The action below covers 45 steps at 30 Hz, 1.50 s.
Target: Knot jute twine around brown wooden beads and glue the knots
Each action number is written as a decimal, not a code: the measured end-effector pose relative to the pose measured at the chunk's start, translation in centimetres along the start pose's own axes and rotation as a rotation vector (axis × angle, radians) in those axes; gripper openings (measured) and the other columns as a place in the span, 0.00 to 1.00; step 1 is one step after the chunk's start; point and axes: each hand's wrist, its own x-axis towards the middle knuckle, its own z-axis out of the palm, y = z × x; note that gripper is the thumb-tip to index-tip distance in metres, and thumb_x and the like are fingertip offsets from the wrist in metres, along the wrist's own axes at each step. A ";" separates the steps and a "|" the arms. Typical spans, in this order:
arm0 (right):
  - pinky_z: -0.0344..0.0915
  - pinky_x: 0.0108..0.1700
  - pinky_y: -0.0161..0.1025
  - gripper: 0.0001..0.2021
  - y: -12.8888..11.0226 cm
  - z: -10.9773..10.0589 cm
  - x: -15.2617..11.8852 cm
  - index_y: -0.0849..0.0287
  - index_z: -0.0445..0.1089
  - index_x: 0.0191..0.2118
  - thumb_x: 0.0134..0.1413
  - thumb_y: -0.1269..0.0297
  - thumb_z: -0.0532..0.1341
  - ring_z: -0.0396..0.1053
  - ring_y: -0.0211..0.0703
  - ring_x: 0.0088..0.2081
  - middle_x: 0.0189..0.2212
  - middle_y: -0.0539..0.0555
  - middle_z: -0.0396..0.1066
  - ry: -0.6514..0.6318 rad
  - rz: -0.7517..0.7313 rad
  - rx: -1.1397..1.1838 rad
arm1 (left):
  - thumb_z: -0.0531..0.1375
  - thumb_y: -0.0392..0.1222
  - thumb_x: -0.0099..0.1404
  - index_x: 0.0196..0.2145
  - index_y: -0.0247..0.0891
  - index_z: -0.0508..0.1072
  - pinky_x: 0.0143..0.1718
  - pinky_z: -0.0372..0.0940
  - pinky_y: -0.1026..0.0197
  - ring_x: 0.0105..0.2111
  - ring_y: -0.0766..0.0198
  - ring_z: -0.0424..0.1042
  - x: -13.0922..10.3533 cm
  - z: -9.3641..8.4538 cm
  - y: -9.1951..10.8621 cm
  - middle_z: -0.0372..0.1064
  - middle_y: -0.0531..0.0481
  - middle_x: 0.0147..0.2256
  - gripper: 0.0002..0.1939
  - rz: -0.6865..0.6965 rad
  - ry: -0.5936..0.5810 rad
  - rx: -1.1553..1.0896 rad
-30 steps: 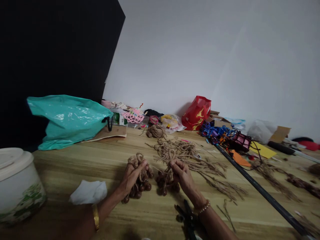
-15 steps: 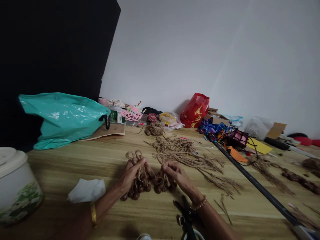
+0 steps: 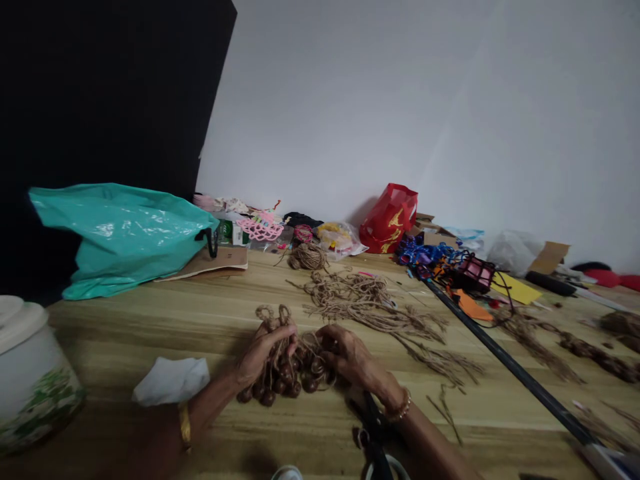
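My left hand [image 3: 261, 355] is closed round a bunch of brown twine cords strung with round brown beads [image 3: 280, 383]. Two twine loops [image 3: 273, 313] stick up above its fingers, and the beads hang down towards the table. Just to the right, my right hand [image 3: 353, 359] has its fingers curled at a second bunch of beaded twine [image 3: 311, 380], partly hidden behind them. The two bunches lie close together, touching or almost so. Black-handled scissors [image 3: 373, 427] lie under my right wrist, partly covered.
Behind my hands spread loose twine lengths [image 3: 360, 300] and a twine coil [image 3: 306, 256]. A black bar [image 3: 510, 363] crosses the table on the right. A white tissue [image 3: 171, 381] and a lidded tub [image 3: 35, 373] stand left, with a teal bag [image 3: 125, 240] behind.
The right hand has lowered its twine loop and moved its fingers round the cords, the bunch now nearer the left one. My left hand has shifted slightly right, still gripping its bunch.
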 end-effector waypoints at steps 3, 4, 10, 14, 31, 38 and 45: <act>0.62 0.43 0.37 0.16 -0.3 -0.3 0.0 0.56 0.70 0.43 0.46 0.77 0.61 0.67 0.45 0.40 0.39 0.53 0.70 0.058 -0.081 -0.004 | 0.62 0.51 0.55 0.20 0.38 0.68 0.22 0.58 0.67 0.18 0.68 0.63 0.2 -0.1 -0.3 0.63 0.56 0.17 0.15 0.003 0.028 0.018; 0.62 0.43 0.38 0.16 -0.6 -0.4 0.0 0.56 0.70 0.43 0.47 0.77 0.60 0.67 0.45 0.40 0.39 0.53 0.70 0.056 -0.110 0.009 | 0.62 0.51 0.55 0.20 0.38 0.67 0.21 0.58 0.67 0.18 0.69 0.62 0.3 -0.1 -0.3 0.63 0.56 0.17 0.16 -0.010 0.036 0.025; 0.65 0.35 0.33 0.13 -3.2 -0.8 -0.3 0.57 0.73 0.41 0.49 0.75 0.59 0.71 0.41 0.32 0.33 0.51 0.74 -0.161 -0.178 0.154 | 0.60 0.55 0.56 0.19 0.39 0.66 0.23 0.57 0.65 0.19 0.67 0.61 -0.1 0.3 0.4 0.62 0.56 0.17 0.19 0.024 0.038 0.209; 0.65 0.34 0.33 0.06 -3.8 -0.4 -0.4 0.58 0.74 0.35 0.53 0.72 0.60 0.72 0.39 0.30 0.31 0.50 0.75 -0.243 -0.142 0.246 | 0.57 0.57 0.59 0.17 0.40 0.65 0.24 0.58 0.63 0.19 0.64 0.62 -0.1 0.0 0.6 0.61 0.56 0.16 0.22 0.044 0.052 0.423; 0.66 0.26 0.35 0.25 -1.3 1.6 0.1 0.64 0.68 0.30 0.54 0.41 0.59 0.73 0.42 0.23 0.25 0.54 0.74 -0.205 0.237 0.701 | 0.59 0.32 0.54 0.59 0.38 0.57 0.54 0.59 0.46 0.55 0.50 0.62 1.6 -1.2 -0.4 0.62 0.39 0.54 0.34 0.611 0.591 0.706; 0.64 0.23 0.33 0.26 -1.0 1.7 0.5 0.65 0.67 0.29 0.55 0.40 0.57 0.71 0.41 0.20 0.20 0.53 0.71 -0.228 0.251 0.794 | 0.58 0.32 0.62 0.35 0.41 0.72 0.42 0.65 0.59 0.37 0.60 0.71 -1.2 1.5 0.3 0.72 0.51 0.33 0.06 0.825 0.123 0.896; 0.63 0.23 0.33 0.27 -0.2 1.8 0.8 0.64 0.67 0.28 0.51 0.39 0.60 0.69 0.39 0.19 0.18 0.52 0.69 -0.230 0.262 0.768 | 0.61 0.34 0.56 0.30 0.39 0.73 0.33 0.65 0.60 0.30 0.59 0.72 -0.3 2.2 -2.3 0.72 0.52 0.27 0.03 0.308 0.029 0.868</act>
